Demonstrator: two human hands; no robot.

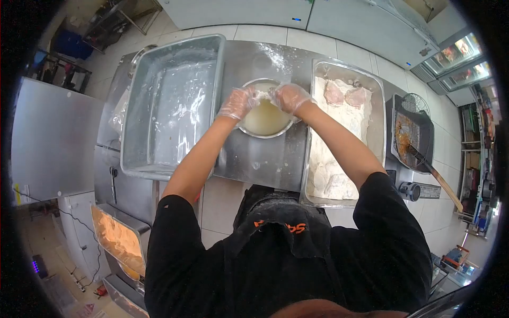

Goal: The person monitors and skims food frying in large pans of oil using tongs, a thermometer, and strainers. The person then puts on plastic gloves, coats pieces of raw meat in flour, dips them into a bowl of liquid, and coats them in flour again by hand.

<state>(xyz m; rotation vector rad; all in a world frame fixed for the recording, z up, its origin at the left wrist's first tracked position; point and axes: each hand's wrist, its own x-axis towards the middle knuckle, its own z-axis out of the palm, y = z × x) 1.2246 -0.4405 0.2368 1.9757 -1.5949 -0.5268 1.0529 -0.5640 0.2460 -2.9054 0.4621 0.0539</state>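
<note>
Both my hands wear clear plastic gloves and are over the far half of a round metal bowl [265, 135] of cloudy, pale yellowish liquid [263, 117]. My left hand [239, 102] is at the bowl's left rim, its fingers closed on a whitish, flour-coated piece [262, 96]. From the right, my right hand [291, 98] has its fingers closed at the other end of this piece. Its exact kind is hard to make out. Right of the bowl, a metal tray [379, 139] holds white flour [331, 130], with two pink raw meat pieces [344, 95] at its far end and floury lumps at its near end.
A large grey plastic tub [177, 114], wet inside, stands left of the bowl. A dark fryer-like basin [416, 135] with a wooden-handled tool [440, 180] and a wire strainer [415, 104] is at the right. An orange-powder tray [119, 238] is at lower left.
</note>
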